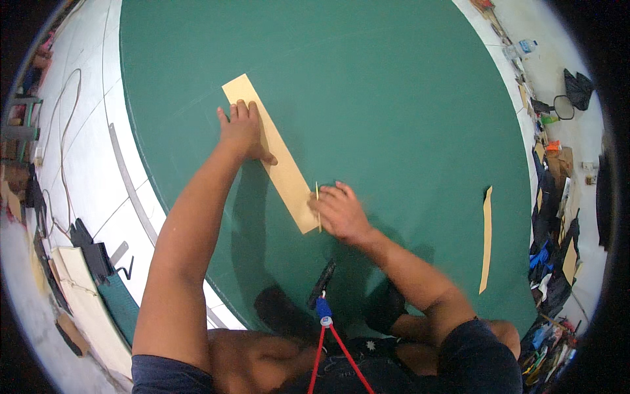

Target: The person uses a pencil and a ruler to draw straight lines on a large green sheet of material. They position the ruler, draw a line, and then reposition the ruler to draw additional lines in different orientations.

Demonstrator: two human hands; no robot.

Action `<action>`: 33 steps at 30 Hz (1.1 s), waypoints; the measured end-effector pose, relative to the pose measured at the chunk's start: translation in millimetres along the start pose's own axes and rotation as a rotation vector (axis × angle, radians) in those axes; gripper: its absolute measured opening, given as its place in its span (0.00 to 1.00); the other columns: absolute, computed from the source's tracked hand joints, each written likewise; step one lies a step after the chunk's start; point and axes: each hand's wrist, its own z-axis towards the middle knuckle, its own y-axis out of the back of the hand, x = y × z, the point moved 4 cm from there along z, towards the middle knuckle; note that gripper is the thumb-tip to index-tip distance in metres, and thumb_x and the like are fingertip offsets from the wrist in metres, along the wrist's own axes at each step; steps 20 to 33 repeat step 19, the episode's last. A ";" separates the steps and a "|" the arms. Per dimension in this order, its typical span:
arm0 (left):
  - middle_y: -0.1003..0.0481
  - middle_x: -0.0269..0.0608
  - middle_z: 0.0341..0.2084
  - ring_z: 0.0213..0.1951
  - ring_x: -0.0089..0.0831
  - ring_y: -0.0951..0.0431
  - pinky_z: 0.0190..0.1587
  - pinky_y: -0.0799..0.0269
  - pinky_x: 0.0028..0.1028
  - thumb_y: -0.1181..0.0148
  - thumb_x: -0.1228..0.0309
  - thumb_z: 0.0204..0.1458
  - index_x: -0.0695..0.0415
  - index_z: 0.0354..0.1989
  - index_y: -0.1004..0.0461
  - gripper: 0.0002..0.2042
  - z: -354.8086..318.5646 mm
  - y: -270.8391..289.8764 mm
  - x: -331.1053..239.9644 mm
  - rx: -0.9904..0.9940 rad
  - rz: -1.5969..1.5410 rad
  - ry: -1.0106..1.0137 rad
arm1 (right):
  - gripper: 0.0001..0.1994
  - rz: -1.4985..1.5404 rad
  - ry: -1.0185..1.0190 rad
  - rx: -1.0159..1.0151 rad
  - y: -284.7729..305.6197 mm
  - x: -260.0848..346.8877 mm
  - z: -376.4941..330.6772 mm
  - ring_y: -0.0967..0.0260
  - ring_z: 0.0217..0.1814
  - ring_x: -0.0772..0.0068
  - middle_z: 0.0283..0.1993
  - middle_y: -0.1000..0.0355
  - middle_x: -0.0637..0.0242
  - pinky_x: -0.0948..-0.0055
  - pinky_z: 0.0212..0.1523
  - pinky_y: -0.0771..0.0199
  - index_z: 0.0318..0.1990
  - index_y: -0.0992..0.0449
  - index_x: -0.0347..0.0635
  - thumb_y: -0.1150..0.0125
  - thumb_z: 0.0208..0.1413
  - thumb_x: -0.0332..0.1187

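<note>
Head view shows a tan cardboard strip (275,154) lying slantwise on the green counter (407,98). Left hand (241,131), fingers spread flat, pins the strip's far half; right hand (340,211) pinches a thin stick (318,205) at its near end. Judging by this, firm downward pressure should prevent the strip sliding while the stick follows its edge.

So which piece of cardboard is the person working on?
Look at the big green mat covering the floor. Near its middle lies a wide tan cardboard strip, slanting, with the left hand pressing its upper part and the right hand at its lower end. The other strip, far right, is thin and untouched.
</note>
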 end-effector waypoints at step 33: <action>0.35 0.60 0.63 0.68 0.57 0.37 0.71 0.38 0.45 0.24 0.53 0.43 0.66 0.62 0.35 0.42 -127.0 -52.7 -78.9 -0.084 -0.291 -0.432 | 0.15 -0.056 -0.115 -0.015 -23.8 11.0 -22.6 0.38 0.71 0.59 0.64 0.27 0.73 0.36 0.78 0.58 0.55 0.21 0.53 0.35 0.60 0.36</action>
